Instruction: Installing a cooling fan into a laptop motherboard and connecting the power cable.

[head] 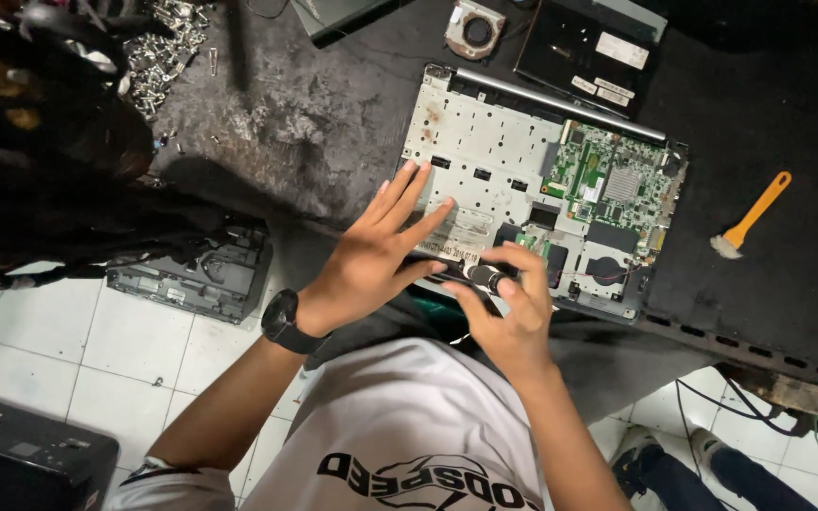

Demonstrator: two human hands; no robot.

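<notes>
Pressing flat with spread fingers, the left hand (385, 237) steadies the near edge of an opened laptop chassis (485, 161), while the right hand (513, 308) is closed around the black handle of a screwdriver (485, 276), its tip hidden under the fingers. The chassis lies on a dark, worn workbench (314, 123), just in front of the person's body, tilted slightly with its hinge bar on the far side. By my reading, a screw along the near edge is being worked; the next move calls for keeping the driver square to the screw and the chassis held from sliding. Inside the pale grey, perforated metal frame sits a green circuit board (617, 180) with a silvery heat plate, on the right. Farther right lies a brush (755, 218) with an orange plastic handle. At far left a heap of shiny screws (168, 47) glints. A small round fan (473, 28) lies beyond the chassis.
</notes>
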